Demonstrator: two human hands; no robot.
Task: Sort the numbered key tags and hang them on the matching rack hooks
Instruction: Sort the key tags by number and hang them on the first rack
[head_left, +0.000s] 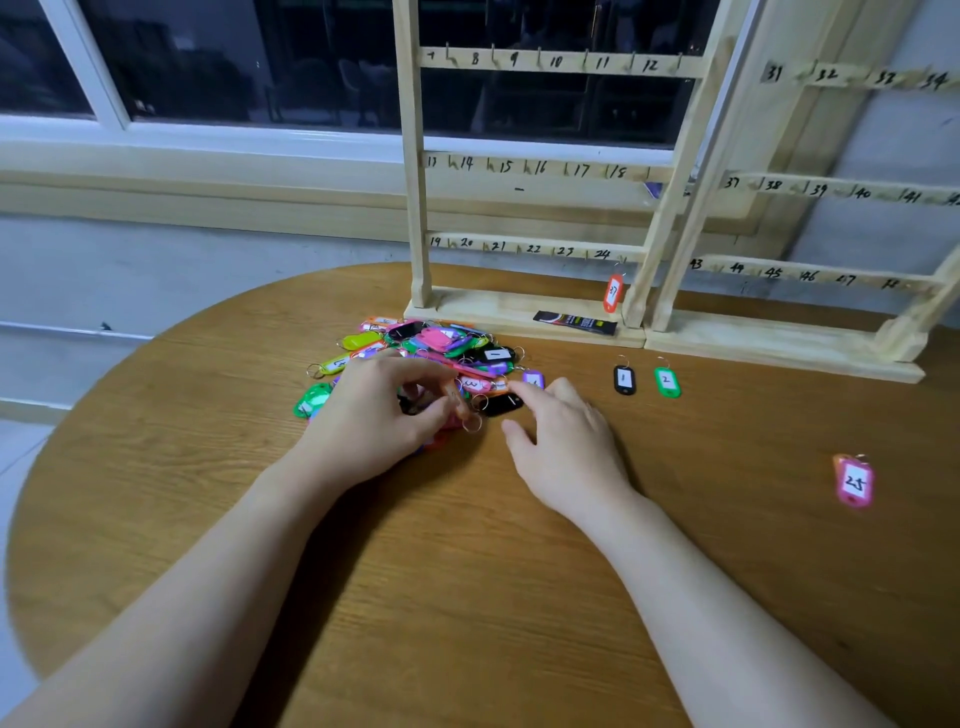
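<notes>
We have the pile of key tags heaped on the counter just in front of the left rack, likely so every number can be read before hanging. Tags 1 and 2 lie side by side apart from the heap, tag 25 far to our right, which looks like sorting by number. One orange tag already hangs from the left rack's lowest rail. Our left hand pinches an orange tag at the pile's near edge. Our right hand rests with fingers loosely spread, holding nothing, the forefinger touching tags beside a black one.
</notes>
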